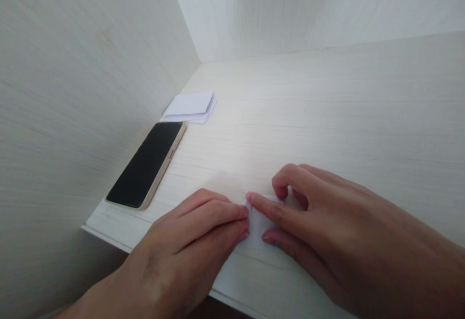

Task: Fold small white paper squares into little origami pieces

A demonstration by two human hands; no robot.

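Observation:
A small folded piece of white paper [258, 229] lies on the white wood-grain surface, partly covered by my fingers. My left hand [203, 232] has its fingers and thumb pressed together on the paper's left edge. From the right, my right hand [308, 212] holds the paper down. Its index finger stretches along the top edge with the tip close to my left fingertips. The right thumb rests lower on the paper, and the other fingers curl at its far right corner. How many layers the paper has cannot be made out.
A phone [147, 164] with a dark screen and beige case lies at the left, near the side wall [90, 67]. Behind it sits a small stack of folded white papers [191, 105]. A back wall [308, 9] closes the surface; its front edge [232, 299] runs below my hands.

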